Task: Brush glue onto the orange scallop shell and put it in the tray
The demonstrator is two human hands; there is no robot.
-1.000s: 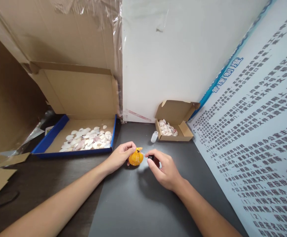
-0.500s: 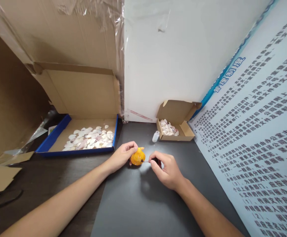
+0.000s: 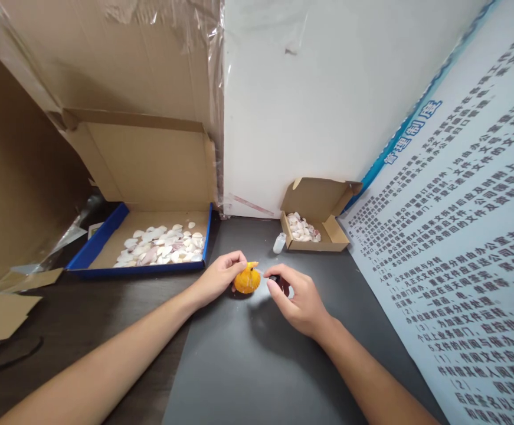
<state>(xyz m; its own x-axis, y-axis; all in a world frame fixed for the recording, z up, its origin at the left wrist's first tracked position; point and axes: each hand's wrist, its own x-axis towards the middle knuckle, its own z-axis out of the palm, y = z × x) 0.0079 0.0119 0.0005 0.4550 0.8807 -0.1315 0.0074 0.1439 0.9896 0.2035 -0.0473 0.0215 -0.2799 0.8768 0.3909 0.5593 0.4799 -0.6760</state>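
Shell [image 3: 247,282]: orange, ribbed, fan-shaped, dark spot near pointed top; at grey mat [image 3: 239,366], contact unclear. Left hand [image 3: 219,277]: fingers grasping shell, hiding its upper left edge. Right hand [image 3: 298,300]: fingers closed round black piece [image 3: 274,278], partly hidden, near shell. Blue tray [image 3: 137,271]: left, loose pale shells [image 3: 161,245] inside. Bottle [image 3: 279,243]: small, translucent, beside carton [image 3: 318,245]. Carton: lid raised, more pale shells inside. White board [image 3: 261,118]: behind. Printed sign [image 3: 473,236]: right.
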